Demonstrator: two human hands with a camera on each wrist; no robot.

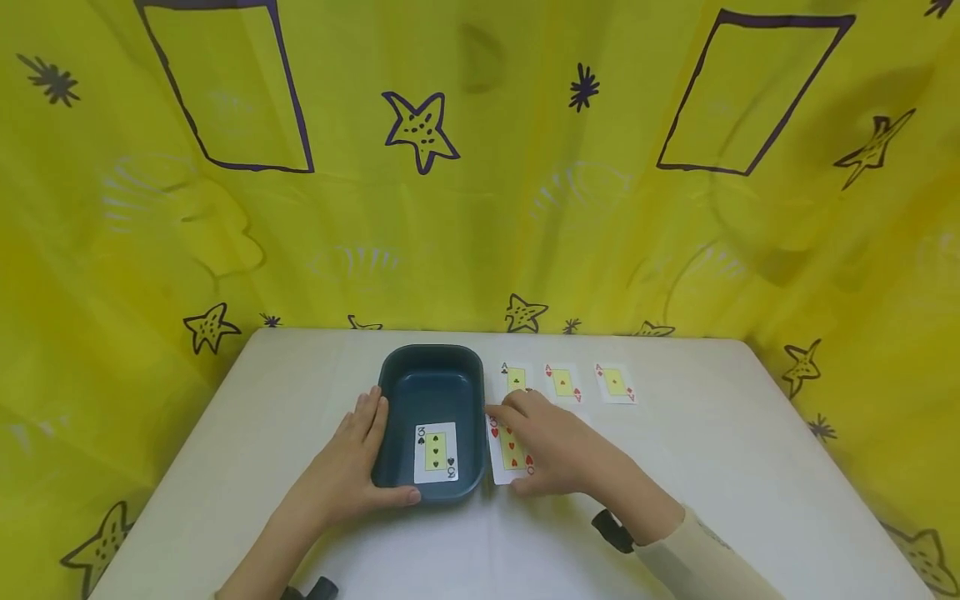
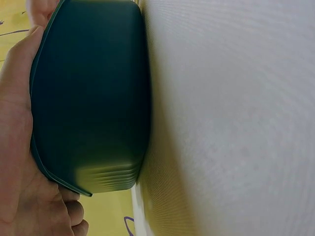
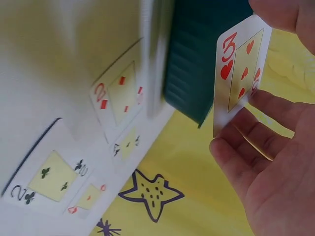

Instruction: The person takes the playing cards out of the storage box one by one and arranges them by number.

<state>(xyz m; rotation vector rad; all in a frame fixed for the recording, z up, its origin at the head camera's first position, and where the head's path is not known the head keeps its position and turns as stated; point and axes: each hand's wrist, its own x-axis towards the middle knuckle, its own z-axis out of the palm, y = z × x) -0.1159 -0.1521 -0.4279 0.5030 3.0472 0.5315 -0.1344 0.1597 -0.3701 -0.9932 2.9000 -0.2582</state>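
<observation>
A dark teal plastic container [image 1: 432,392] stands on the table, with a three of spades [image 1: 436,452] lying face up inside. My left hand [image 1: 356,467] holds its near left corner, thumb along the front rim and fingers along the left side. In the left wrist view the same hand [image 2: 19,118] lies along the rim. Beside the container's right wall, my right hand [image 1: 551,446] pinches a three of hearts [image 3: 241,73] between thumb and fingers. The card is tilted up from the table, its face toward the right wrist camera.
Behind my right hand lie a black ace [image 1: 516,377], an ace of hearts [image 1: 562,382] and an ace of diamonds [image 1: 615,382] in a row. The right wrist view also shows a two of diamonds [image 3: 120,91] and a two of clubs [image 3: 51,174]. A yellow curtain [image 1: 480,208] hangs behind.
</observation>
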